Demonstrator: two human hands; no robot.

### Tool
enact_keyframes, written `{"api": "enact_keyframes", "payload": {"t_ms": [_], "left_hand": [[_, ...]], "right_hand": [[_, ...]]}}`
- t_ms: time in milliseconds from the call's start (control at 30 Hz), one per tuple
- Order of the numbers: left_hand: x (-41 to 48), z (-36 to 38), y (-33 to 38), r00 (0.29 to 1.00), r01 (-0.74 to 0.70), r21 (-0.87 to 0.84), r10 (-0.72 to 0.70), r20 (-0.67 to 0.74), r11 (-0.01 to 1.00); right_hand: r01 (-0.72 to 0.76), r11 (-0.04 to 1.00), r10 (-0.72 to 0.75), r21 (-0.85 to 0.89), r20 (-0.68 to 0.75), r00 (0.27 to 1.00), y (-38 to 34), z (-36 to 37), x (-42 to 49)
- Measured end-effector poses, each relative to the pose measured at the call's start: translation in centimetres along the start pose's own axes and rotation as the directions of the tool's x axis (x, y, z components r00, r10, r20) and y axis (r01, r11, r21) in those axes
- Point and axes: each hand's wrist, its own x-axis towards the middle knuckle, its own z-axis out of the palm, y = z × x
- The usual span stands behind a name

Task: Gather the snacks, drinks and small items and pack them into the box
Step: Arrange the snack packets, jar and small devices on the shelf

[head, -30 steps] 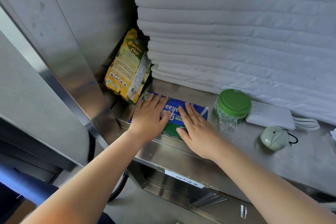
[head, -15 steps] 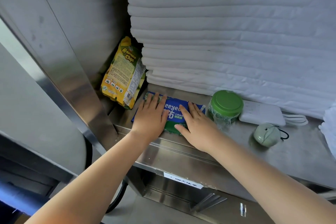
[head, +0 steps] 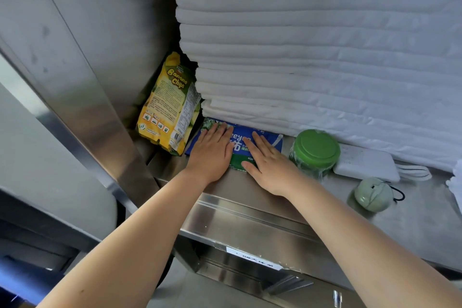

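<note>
A flat blue and green packet [head: 239, 145] lies on the steel shelf [head: 252, 195], its far edge against the stack of folded white linens [head: 312, 57]. My left hand [head: 212, 154] rests flat on the packet's left half. On its right half my right hand [head: 270, 166] lies flat as well; neither hand curls around it. A yellow banana chips bag [head: 170, 105] leans upright in the corner just left of the packet. A clear jar with a green lid [head: 316, 150] stands to the right. No box is in view.
A white power bank [head: 367, 162] with a cable lies beyond the jar, and a pale green round gadget [head: 372, 194] with a black loop sits nearer the shelf edge. A slanted steel post [head: 82, 97] borders the shelf on the left.
Both hands stay flat on the packet, which has slid a little back toward the linens. The view has shifted slightly.
</note>
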Motion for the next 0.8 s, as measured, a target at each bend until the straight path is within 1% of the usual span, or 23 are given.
{"api": "enact_keyframes", "payload": {"t_ms": [233,300,367,433,500,567,633,800], "left_hand": [[-0.7,-0.6,0.1,1.0,-0.02,-0.019,0.02,0.018,1.0],[-1.4,-1.0,0.2,1.0,0.0,0.055,-0.001,0.006,0.998],[-2.5,-1.8,0.1,0.996,0.041,0.189,-0.025,-0.084,0.981],[-3.7,-3.0,-0.2,0.977,0.088,0.257,-0.033,-0.209,0.962],[-4.6,-4.3,-0.7,0.957,0.13,0.337,-0.029,-0.289,0.933],[-5.1,-5.4,-1.4,0.944,0.212,0.401,-0.08,-0.32,0.891],[-5.3,-6.3,-1.9,0.931,0.29,0.396,-0.161,-0.327,0.871],[-5.3,-7.7,-2.5,0.918,0.355,0.381,-0.241,-0.316,0.854]], "right_hand": [[0.01,1.0,-0.01,0.021,-0.022,1.0,0.1,-0.1,-0.1],[0.01,0.999,-0.01,0.032,-0.017,1.0,0.2,-0.2,-0.1],[0.008,0.999,-0.008,0.039,-0.018,1.0,0.3,-0.2,0.0],[0.005,0.999,-0.004,0.04,-0.026,1.0,0.3,-0.2,0.0],[0.004,0.999,-0.003,0.047,-0.027,1.0,0.3,-0.3,0.1],[0.0,0.998,0.001,0.065,-0.024,1.0,0.2,-0.6,0.1],[-0.007,0.996,0.011,0.094,-0.043,0.999,0.0,-0.9,0.1],[0.029,0.996,-0.017,0.087,-0.126,0.992,-0.4,-1.2,-0.4]]}}
